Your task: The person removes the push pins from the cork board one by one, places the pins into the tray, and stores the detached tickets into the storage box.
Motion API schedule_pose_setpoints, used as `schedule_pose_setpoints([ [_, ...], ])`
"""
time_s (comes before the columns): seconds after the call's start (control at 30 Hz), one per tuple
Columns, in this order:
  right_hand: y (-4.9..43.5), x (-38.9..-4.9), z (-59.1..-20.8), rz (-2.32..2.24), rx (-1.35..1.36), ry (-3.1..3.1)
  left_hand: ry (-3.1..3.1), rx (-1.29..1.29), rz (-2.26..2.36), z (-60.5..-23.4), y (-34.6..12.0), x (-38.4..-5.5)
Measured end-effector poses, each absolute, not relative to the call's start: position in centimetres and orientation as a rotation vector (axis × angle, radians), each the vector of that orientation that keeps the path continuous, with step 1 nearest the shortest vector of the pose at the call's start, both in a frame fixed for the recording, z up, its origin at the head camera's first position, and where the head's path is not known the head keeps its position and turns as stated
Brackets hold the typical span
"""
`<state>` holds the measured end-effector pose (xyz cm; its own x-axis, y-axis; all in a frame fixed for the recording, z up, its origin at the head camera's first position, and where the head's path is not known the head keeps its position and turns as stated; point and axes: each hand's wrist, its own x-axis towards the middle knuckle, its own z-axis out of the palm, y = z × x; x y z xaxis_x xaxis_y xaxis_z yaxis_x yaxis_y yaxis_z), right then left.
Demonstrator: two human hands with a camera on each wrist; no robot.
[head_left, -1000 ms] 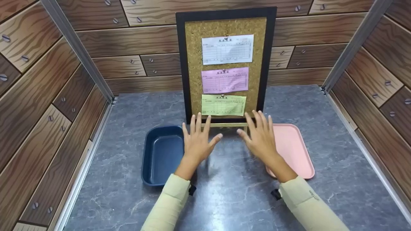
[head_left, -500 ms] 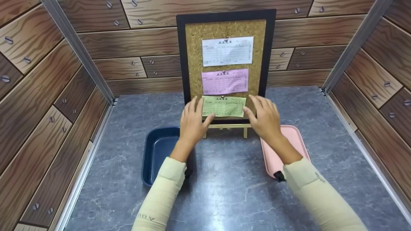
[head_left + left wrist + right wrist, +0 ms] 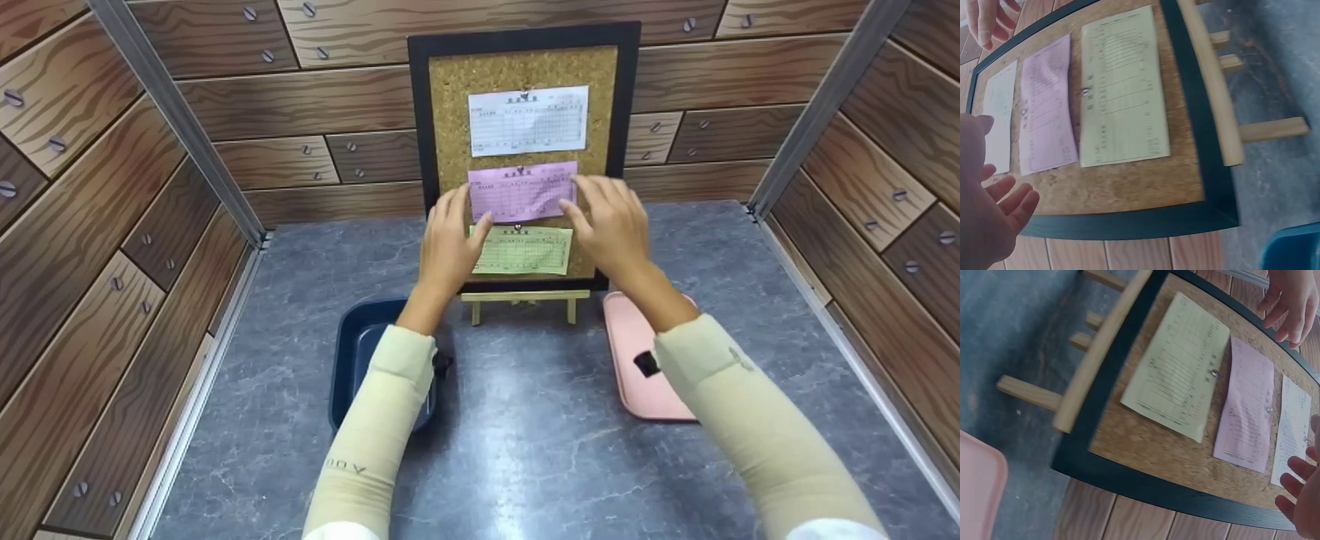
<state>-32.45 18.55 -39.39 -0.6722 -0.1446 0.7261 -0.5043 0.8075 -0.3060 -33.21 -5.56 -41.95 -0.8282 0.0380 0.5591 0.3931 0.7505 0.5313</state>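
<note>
A black-framed cork board (image 3: 450, 82) leans on a small wooden easel (image 3: 525, 296). Pinned to it, top to bottom, are a white paper slip (image 3: 529, 124), a pink slip (image 3: 523, 193) and a green slip (image 3: 529, 251), each with a pushpin at its upper edge. My left hand (image 3: 448, 244) is raised before the board's left side, level with the pink and green slips, fingers loosely bent and holding nothing. Opposite it, my right hand (image 3: 615, 225) hovers at the right edge of the pink slip, likewise holding nothing. Both wrist views show gaps between the hands and the slips.
On the grey marbled table, a dark blue bin (image 3: 349, 360) stands at left, partly behind my left forearm. A pink tray (image 3: 637, 390) lies at right, partly covered by my right arm. Wood-patterned panels (image 3: 300, 101) wall in the back and sides.
Both hands have risen along the board, from below the green slip to the height of the pink one. Their fingers have gone from spread to more bent. Slips, bin and tray stay put.
</note>
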Motion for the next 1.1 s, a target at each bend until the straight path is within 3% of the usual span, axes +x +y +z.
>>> schedule_pose_setpoints([
  [0.7, 16.2, -37.7, -34.0, 0.599, 0.449, -2.249, -2.135, -0.206, -1.547, -36.5, -5.3, -39.3],
  [1.1, 15.3, -40.6, -32.3, 0.577, 0.424, -2.275, -2.148, -0.168, -1.573, -35.6, -4.5, -40.5],
])
